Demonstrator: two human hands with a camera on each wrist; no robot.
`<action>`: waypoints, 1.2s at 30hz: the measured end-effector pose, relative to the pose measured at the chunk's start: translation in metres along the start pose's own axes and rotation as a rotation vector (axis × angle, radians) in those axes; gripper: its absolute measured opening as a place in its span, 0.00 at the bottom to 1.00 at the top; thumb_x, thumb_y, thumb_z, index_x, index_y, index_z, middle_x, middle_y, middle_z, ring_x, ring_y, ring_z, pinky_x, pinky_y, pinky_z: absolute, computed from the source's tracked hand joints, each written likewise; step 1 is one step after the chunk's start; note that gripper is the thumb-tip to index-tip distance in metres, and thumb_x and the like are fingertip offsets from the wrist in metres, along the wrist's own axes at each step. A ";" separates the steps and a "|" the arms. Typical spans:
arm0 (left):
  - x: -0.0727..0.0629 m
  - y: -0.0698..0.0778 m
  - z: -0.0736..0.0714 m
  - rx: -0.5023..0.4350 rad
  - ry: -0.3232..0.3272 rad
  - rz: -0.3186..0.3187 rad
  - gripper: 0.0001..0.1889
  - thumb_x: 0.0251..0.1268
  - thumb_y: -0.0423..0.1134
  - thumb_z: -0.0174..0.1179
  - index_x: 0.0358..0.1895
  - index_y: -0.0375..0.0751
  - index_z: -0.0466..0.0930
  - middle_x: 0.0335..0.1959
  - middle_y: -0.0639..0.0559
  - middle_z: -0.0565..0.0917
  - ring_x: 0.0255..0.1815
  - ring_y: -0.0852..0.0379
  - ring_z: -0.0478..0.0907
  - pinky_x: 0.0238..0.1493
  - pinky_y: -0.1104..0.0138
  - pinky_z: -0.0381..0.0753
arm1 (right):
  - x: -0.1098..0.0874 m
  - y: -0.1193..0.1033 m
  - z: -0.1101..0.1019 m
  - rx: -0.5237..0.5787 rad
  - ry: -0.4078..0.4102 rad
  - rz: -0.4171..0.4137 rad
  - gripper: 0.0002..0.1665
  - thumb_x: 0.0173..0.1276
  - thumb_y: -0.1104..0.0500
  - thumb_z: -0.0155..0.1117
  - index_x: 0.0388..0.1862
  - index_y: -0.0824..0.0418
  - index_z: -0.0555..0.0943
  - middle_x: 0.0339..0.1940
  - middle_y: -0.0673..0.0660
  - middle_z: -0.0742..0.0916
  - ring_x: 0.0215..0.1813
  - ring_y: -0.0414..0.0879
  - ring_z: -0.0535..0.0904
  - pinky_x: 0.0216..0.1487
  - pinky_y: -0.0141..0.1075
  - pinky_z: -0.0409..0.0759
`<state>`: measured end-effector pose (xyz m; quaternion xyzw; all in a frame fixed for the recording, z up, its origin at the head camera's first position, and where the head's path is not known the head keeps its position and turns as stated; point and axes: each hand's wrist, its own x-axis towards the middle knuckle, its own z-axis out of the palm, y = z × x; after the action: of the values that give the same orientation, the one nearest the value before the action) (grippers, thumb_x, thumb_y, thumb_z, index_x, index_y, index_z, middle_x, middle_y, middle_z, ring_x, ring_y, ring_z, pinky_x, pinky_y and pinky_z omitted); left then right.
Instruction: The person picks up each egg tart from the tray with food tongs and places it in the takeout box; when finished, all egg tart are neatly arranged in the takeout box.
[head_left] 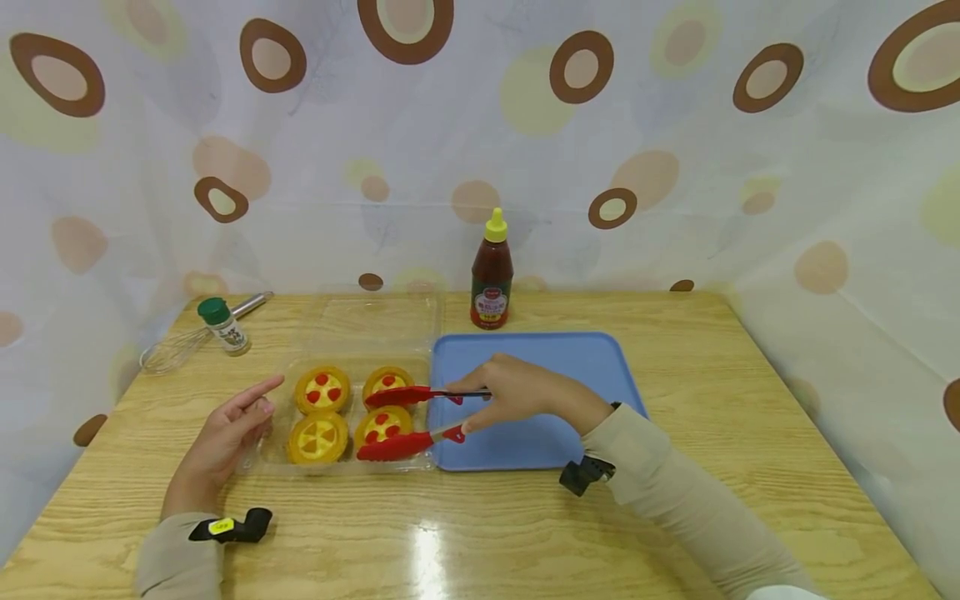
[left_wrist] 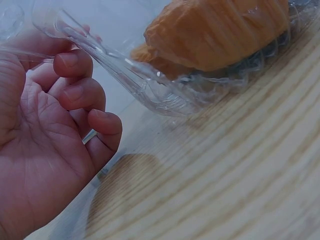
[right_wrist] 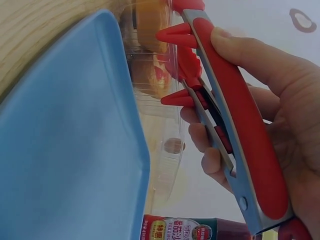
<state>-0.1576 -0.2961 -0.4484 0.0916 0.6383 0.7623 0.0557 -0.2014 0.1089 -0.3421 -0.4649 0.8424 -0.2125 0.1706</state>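
Observation:
My right hand [head_left: 517,388] grips red-and-steel kitchen tongs [right_wrist: 242,120]. The spread red tong heads reach over two tarts with red toppings on the right side of a clear plastic box [head_left: 277,454], one head over the rear tart [head_left: 388,380] and the other across the front tart [head_left: 381,423]. On the box's left side sit another red-topped tart [head_left: 322,390] and a tart with orange wedges [head_left: 318,438]. At the left rim of the box, my left hand [head_left: 225,437] holds the thin plastic edge between thumb and bent fingers.
A blue tray [head_left: 540,446] lies right of the box, partly under my right forearm. The box's clear lid [head_left: 375,321] stands open behind. A sauce bottle [head_left: 492,275] stands near the back curtain. Back left are a green-capped shaker [head_left: 223,325] and a whisk [head_left: 180,346].

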 end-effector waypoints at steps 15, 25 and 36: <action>0.000 0.001 -0.001 0.003 -0.006 -0.002 0.20 0.73 0.29 0.46 0.57 0.57 0.78 0.30 0.61 0.74 0.29 0.66 0.70 0.34 0.77 0.72 | -0.007 0.014 0.008 0.109 0.033 -0.014 0.34 0.60 0.51 0.69 0.63 0.62 0.74 0.58 0.57 0.80 0.56 0.47 0.78 0.51 0.37 0.77; 0.000 0.000 -0.002 0.001 -0.013 -0.009 0.21 0.73 0.29 0.45 0.57 0.58 0.78 0.30 0.61 0.74 0.29 0.66 0.70 0.34 0.77 0.73 | -0.019 0.019 0.021 0.133 0.105 -0.037 0.37 0.58 0.49 0.71 0.64 0.61 0.73 0.58 0.56 0.80 0.42 0.47 0.78 0.38 0.32 0.72; -0.001 0.002 -0.001 -0.002 -0.010 -0.009 0.21 0.73 0.28 0.45 0.57 0.57 0.78 0.31 0.61 0.75 0.30 0.66 0.70 0.35 0.77 0.73 | -0.036 0.022 0.030 0.192 0.197 -0.034 0.39 0.54 0.52 0.75 0.63 0.64 0.74 0.57 0.59 0.81 0.36 0.53 0.76 0.33 0.31 0.69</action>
<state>-0.1563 -0.2975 -0.4471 0.0925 0.6377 0.7622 0.0624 -0.1841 0.1446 -0.3754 -0.4374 0.8230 -0.3394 0.1272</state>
